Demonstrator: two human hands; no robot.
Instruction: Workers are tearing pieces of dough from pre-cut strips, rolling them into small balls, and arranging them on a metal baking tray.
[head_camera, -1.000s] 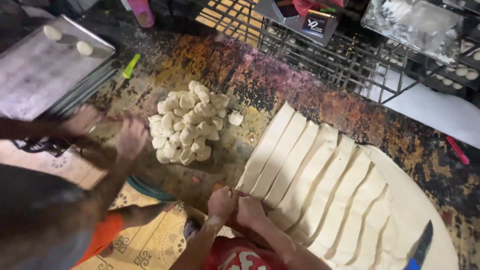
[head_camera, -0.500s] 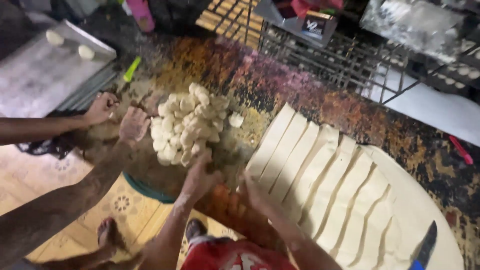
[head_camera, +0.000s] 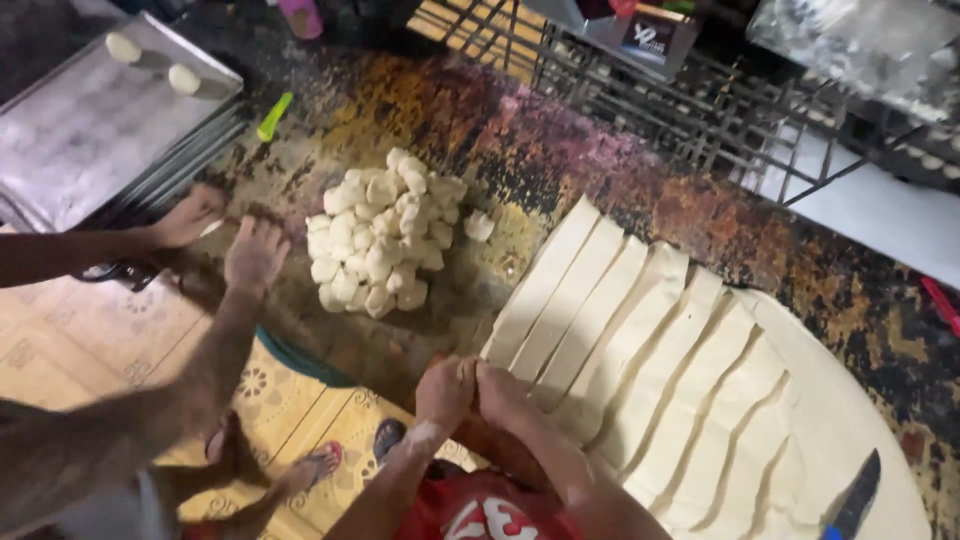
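Both hands have pulled back from the dough pile to the table's near edge: left hand (head_camera: 445, 388) and right hand (head_camera: 500, 392) now sit pressed together, fingers curled around what's probably a dough piece, though I can't tell what's in there. Right beside the right hand is the nearest dough strip (head_camera: 545, 285), so I'd roll with light, even pressure so the ball comes out smooth. Further out past the left hand sits the pile of dough pieces (head_camera: 382, 240), where another person's hands (head_camera: 255, 252) work.
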